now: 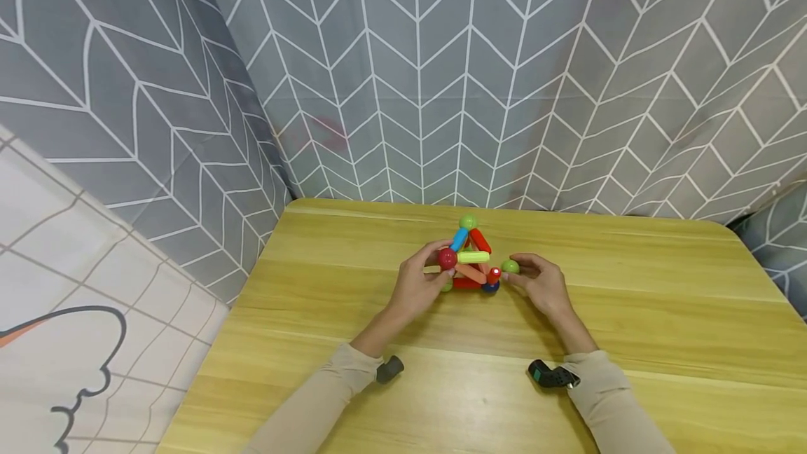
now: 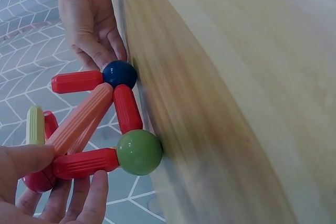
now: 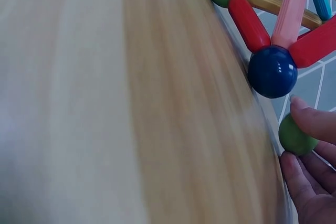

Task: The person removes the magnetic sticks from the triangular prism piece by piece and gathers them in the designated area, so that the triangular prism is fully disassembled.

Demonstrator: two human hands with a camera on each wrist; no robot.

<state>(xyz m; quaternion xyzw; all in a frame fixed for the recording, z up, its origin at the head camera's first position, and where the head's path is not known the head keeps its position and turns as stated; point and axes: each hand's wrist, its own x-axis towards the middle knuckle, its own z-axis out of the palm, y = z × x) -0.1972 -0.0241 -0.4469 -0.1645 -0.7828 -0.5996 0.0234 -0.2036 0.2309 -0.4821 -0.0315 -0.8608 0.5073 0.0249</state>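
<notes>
Several fingers of the left hand (image 1: 419,277) are curled around a toy frame (image 1: 473,256) at its red ball (image 1: 447,258), toward the table's (image 1: 353,230) far edge. Just right of the frame's dark blue ball (image 1: 490,287), a green ball (image 1: 510,267) is pinched by the right hand (image 1: 542,286), thumb and fingers parted around it.

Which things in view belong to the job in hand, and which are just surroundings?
Part of the job:
rod-and-ball structure, gripped by the left hand
separate green ball, pinched by the right hand

Just around it:
wood-grain table
grey patterned curtain behind the table
dark wrist-worn devices
</notes>
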